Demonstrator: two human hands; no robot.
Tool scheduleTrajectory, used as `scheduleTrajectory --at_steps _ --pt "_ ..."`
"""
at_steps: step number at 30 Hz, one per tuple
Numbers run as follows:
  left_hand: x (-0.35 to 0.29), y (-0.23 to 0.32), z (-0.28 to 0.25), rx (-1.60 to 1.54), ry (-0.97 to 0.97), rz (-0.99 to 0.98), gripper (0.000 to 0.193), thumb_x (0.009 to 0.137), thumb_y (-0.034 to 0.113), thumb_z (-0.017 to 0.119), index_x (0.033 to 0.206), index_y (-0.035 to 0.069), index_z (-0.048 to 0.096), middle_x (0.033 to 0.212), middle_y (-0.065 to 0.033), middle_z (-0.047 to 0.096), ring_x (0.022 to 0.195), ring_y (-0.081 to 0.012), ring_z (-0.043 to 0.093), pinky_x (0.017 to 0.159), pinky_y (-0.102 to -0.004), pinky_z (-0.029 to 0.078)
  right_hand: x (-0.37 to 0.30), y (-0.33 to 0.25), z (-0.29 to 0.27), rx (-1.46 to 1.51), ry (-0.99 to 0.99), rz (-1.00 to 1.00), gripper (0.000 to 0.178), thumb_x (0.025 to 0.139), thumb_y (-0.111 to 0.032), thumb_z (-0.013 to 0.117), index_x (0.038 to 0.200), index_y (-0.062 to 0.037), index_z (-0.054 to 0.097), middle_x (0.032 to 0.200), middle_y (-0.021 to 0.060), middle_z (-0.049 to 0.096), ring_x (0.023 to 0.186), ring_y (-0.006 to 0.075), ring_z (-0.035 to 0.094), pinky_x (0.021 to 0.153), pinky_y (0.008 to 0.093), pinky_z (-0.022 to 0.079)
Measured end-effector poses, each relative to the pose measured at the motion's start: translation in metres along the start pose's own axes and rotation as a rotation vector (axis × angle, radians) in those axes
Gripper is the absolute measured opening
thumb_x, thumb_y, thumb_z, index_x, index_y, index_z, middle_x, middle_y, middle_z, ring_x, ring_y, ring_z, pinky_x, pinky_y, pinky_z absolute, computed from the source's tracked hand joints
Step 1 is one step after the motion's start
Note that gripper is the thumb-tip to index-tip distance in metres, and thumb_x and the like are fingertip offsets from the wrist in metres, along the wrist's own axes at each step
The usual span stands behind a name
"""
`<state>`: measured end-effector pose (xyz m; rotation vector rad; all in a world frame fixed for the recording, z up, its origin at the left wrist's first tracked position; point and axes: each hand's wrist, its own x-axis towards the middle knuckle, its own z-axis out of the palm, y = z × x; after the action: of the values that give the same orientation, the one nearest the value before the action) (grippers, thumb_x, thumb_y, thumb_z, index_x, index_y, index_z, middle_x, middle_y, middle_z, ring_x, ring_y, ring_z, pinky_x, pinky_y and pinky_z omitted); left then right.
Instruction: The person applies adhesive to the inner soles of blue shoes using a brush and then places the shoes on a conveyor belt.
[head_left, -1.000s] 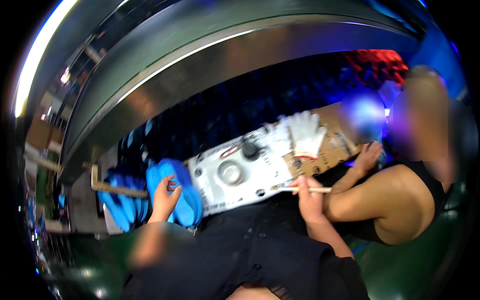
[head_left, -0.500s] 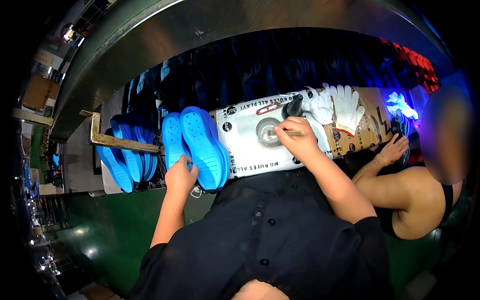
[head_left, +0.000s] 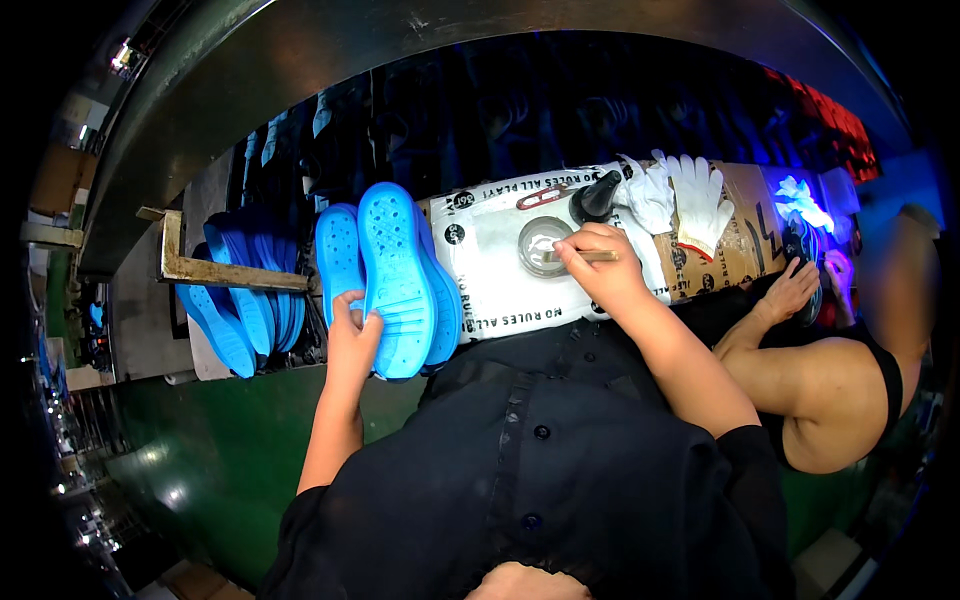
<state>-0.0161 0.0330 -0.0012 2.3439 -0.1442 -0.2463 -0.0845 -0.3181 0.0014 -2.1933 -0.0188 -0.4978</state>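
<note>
My left hand (head_left: 351, 332) pinches the lower left edge of a bright blue shoe sole (head_left: 395, 270), dotted with small holes and ribbed at its near end. The sole leans in front of more blue soles of the same kind, and another blue sole (head_left: 340, 255) stands just left of it. My right hand (head_left: 606, 264) closes round the handle of a thin brush-like tool (head_left: 597, 256). Its other end reaches to a round clear bowl (head_left: 528, 232) with whitish contents; the tip is hard to make out. The bowl stands on a white wrapped board.
A rusty metal bracket (head_left: 235, 274) sticks out beside further blue soles (head_left: 235, 335). Behind the bowl are a black bottle (head_left: 596, 197), red scissors-like snips (head_left: 542, 196) and white gloves (head_left: 699, 205). At right a co-worker's hand (head_left: 790, 290) works near purple light. Dark metal (head_left: 420, 40) arches above.
My left hand has taken hold of the front blue sole and raised it slightly from those behind. My right hand stays by the bowl with the brush-like tool. The view has shifted a little.
</note>
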Motion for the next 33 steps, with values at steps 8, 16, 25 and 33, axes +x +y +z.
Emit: scheduleTrajectory --at_steps 8,16,25,33 --pt "-0.024 0.05 0.005 -1.187 -0.395 -0.389 0.05 0.082 0.021 0.062 0.125 0.003 0.044 0.093 -0.0113 0.059 0.053 -0.0134 0.052 0.041 -0.0215 0.038 -0.009 -0.024 -0.025 0.313 0.207 0.352 0.03 0.093 -0.024 0.056 0.077 -0.0014 0.067 0.071 0.0041 0.06 0.07 0.0127 0.053 0.065 0.027 0.043" --pt "-0.019 0.106 0.044 -0.746 -0.066 0.233 0.055 0.08 0.008 0.061 0.127 -0.001 0.034 0.105 -0.0164 0.059 0.081 -0.0211 0.064 0.07 -0.0301 0.053 -0.027 -0.067 -0.054 0.599 0.271 0.273 0.038 0.096 -0.028 0.05 0.077 0.0008 0.066 0.073 0.0058 0.062 0.069 0.0106 0.051 0.069 0.0245 0.041" --pt "-0.024 0.124 0.059 -0.424 0.124 0.65 0.047 0.071 0.002 0.067 0.114 -0.004 0.049 0.083 -0.013 0.065 0.072 -0.0207 0.066 0.067 -0.0292 0.05 -0.021 -0.1 -0.045 0.169 0.141 -0.261 0.02 0.084 -0.016 0.064 0.066 -0.0054 0.065 0.062 0.0055 0.058 0.061 0.0236 0.054 0.076 0.0356 0.042" --pt "-0.02 0.12 0.061 -0.37 0.197 0.857 0.043 0.067 -0.003 0.069 0.106 0.0 0.051 0.079 -0.0118 0.064 0.067 -0.023 0.065 0.062 -0.0303 0.05 -0.023 -0.097 -0.039 -0.04 0.014 -0.279 0.024 0.087 -0.017 0.057 0.068 -0.007 0.066 0.063 0.0021 0.061 0.063 0.019 0.057 0.088 0.0395 0.04"
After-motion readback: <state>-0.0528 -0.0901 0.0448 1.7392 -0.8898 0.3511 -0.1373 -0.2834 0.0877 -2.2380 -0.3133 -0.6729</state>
